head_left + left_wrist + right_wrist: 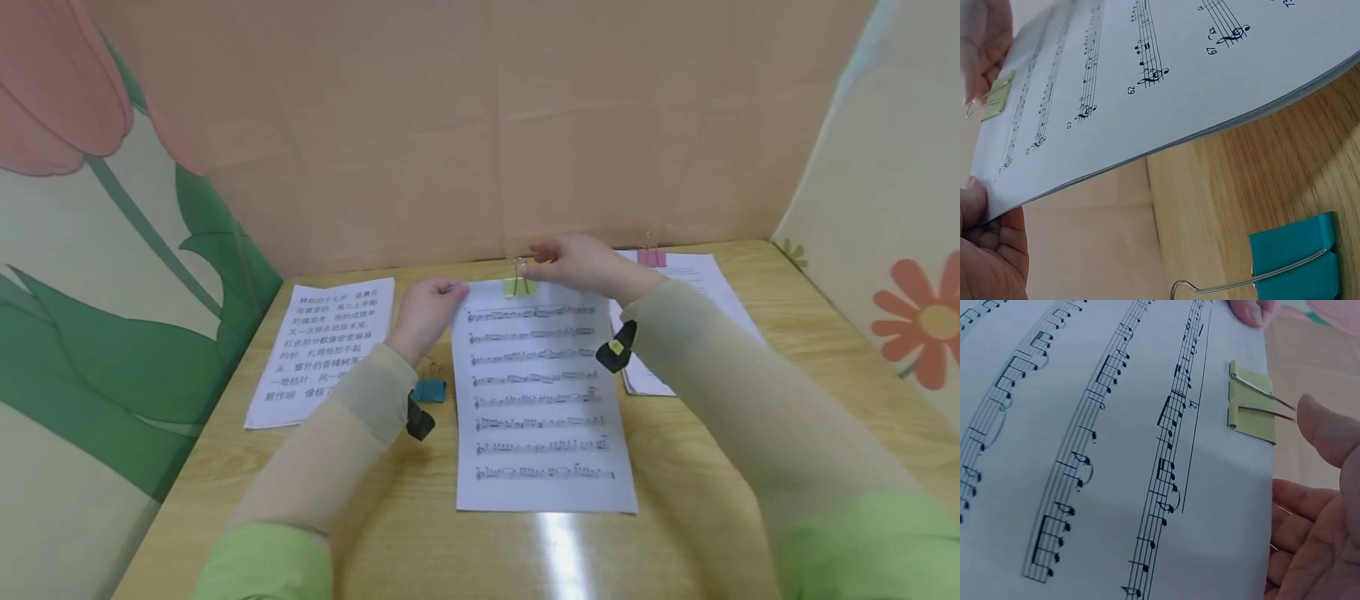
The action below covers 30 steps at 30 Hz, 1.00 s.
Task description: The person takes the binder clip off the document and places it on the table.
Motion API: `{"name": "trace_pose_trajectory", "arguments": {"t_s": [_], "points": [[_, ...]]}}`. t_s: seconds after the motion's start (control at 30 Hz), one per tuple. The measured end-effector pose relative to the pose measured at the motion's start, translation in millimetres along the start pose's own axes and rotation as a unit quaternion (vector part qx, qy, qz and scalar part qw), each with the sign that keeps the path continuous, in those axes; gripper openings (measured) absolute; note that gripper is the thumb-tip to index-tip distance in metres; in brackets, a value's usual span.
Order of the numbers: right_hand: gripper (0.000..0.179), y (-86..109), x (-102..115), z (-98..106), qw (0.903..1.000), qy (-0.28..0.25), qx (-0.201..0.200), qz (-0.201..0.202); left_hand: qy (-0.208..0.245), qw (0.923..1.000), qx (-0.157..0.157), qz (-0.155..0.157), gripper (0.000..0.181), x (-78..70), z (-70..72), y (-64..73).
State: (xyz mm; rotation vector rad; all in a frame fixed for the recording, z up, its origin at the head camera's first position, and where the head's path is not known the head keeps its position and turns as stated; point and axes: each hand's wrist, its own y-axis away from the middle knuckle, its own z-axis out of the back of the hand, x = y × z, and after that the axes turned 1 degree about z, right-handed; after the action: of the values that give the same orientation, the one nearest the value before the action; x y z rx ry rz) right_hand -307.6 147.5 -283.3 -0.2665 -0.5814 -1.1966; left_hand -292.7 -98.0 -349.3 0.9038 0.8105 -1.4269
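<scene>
A thin stack of sheet music (pixel 540 400) is held tilted up over the table, its top edge away from me. My left hand (pixel 429 312) pinches its upper left corner, thumb in front and fingers curled behind, as the left wrist view shows. On the top edge sits a yellow-green binder clip (pixel 1252 403), its wire handles pointing up past the paper. My right hand (pixel 581 262) is beside the clip; in the right wrist view its thumb (pixel 1329 431) is at the handle tips, and its fingers are partly hidden behind the paper.
A teal binder clip (pixel 1297 256) lies on the wooden table (pixel 405 517) by my left wrist. Printed pages with large text (pixel 322 333) lie at the left. Another paper stack (pixel 705 292) with a pink binder clip (pixel 651 257) lies at the right. Walls stand behind and at both sides.
</scene>
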Motion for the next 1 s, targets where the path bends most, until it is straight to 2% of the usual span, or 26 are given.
{"name": "trace_pose_trajectory", "arguments": {"t_s": [0.17, 0.33, 0.43, 0.73, 1.0], "points": [[0.081, -4.2, 0.7, 5.0, 0.9986, -0.030, 0.042, -0.007, 0.005, 0.9999, -0.001, -0.013, 0.024, -4.0, -2.0, 1.7], [0.071, -5.0, 5.4, 13.3, 0.9951, -0.064, 0.071, -0.024, 0.011, 0.9998, -0.002, -0.016, 0.024, -11.5, -3.5, 4.4], [0.067, -5.8, 9.3, 17.5, 0.9933, -0.080, 0.077, -0.031, 0.010, 0.9998, -0.007, -0.017, 0.023, -14.1, -3.7, 5.1], [0.072, -8.4, 10.5, 23.2, 0.9899, -0.102, 0.088, -0.046, 0.023, 0.9994, -0.011, -0.022, 0.022, -15.4, -4.7, 4.3], [0.062, -8.7, 10.1, 23.5, 0.9856, -0.131, 0.091, -0.055, 0.025, 0.9994, -0.005, -0.021, 0.021, -16.5, -4.2, 5.1]]}}
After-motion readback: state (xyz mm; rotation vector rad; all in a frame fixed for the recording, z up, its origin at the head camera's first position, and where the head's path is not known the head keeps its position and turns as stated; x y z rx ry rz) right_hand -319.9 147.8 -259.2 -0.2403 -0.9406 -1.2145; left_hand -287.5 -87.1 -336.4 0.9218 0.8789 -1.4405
